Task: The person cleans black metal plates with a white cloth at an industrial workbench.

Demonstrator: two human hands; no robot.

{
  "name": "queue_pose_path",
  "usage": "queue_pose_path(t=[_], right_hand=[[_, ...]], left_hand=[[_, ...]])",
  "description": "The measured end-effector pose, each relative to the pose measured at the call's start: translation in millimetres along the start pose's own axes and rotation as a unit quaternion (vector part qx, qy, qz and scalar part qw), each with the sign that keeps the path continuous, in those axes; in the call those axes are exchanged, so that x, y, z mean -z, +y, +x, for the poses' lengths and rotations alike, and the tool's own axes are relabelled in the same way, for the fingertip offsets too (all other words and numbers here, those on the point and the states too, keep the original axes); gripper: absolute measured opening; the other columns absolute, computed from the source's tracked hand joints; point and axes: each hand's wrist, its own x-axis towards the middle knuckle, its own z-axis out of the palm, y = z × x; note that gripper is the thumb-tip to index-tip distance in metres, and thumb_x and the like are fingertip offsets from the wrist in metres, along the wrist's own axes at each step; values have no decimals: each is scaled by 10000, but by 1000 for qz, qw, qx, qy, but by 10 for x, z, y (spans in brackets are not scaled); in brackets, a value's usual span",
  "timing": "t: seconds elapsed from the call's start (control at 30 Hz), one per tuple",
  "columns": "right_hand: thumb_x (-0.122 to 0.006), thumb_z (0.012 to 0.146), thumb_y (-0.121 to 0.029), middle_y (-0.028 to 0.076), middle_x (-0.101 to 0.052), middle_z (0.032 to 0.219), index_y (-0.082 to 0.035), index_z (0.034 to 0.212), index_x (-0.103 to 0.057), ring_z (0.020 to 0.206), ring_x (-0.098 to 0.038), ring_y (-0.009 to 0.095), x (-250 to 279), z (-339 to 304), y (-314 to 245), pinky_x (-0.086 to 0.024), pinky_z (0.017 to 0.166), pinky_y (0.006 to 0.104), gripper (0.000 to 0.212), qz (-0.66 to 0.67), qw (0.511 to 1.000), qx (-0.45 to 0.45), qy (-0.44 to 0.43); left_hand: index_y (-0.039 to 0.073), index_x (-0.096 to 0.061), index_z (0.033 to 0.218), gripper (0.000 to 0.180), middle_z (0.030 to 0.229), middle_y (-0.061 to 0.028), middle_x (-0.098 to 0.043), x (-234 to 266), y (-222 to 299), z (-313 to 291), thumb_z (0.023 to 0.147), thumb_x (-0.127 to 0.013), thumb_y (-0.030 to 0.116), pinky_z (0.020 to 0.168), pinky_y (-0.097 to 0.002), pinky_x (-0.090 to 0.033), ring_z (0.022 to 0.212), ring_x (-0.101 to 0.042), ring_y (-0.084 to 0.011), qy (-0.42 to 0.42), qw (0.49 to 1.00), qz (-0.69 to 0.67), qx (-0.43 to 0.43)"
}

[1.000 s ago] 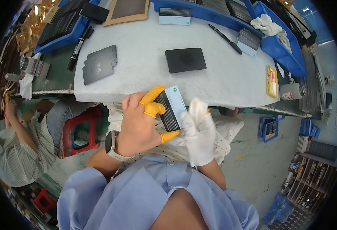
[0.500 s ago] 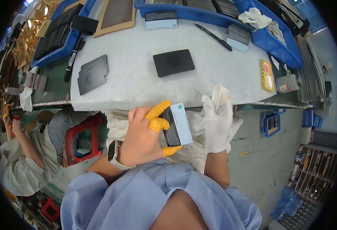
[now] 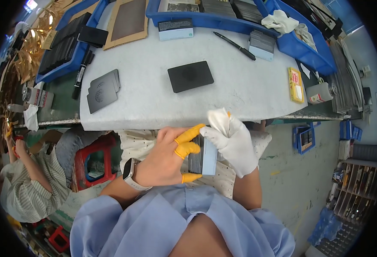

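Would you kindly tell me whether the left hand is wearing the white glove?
No, the white glove is on the right hand, while the left hand wears yellow finger covers.

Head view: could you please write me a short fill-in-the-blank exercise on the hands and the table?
1. The left hand wears finger covers that are ____ in colour.
2. The glove on the right hand is ____ in colour.
3. The watch is on the person's ____ wrist.
4. The card in the left hand is black and light ____.

Missing words: yellow; white; left; blue.
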Motion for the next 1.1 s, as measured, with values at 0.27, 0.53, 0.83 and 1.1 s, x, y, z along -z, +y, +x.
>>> queue_pose_path(t=[0.27,0.53,0.83,1.1], right_hand=[[-656,1012,0,53,-666,1211,74,1254,-633,1075,-603,98,0,70,-87,-476,973,249,254,14,943,166,287],[-647,1024,-13,67,-658,1224,95,1266,-620,1096,-594,110,-234,50,-53,-461,1010,260,266,40,907,226,354],[-640,1005,34,70,-639,1235,99,1289,-593,1114,-589,115,-235,-19,2,-456,1024,260,295,-20,894,245,375],[-702,939,55,69,-657,1150,64,1321,-554,1009,-651,123,-442,-208,-288,-536,919,275,409,62,950,48,303]], left_hand=[[67,-511,1461,973,1492,-131,-534,251,-136,9,644,-982,308,1087,-429,-391,1268,-502,-359,191,972,55,124],[62,-520,1455,901,1388,-104,-625,-179,-43,5,692,-967,237,1024,-427,-422,1141,-569,-326,237,967,-46,77],[29,-468,1495,926,1453,-141,-605,-189,18,41,732,-951,233,1020,-440,-435,1133,-604,-342,245,968,-47,36],[20,-348,1583,1087,1565,-183,-501,-96,-30,54,721,-949,299,1069,-443,-417,1215,-579,-377,251,963,-81,53]])
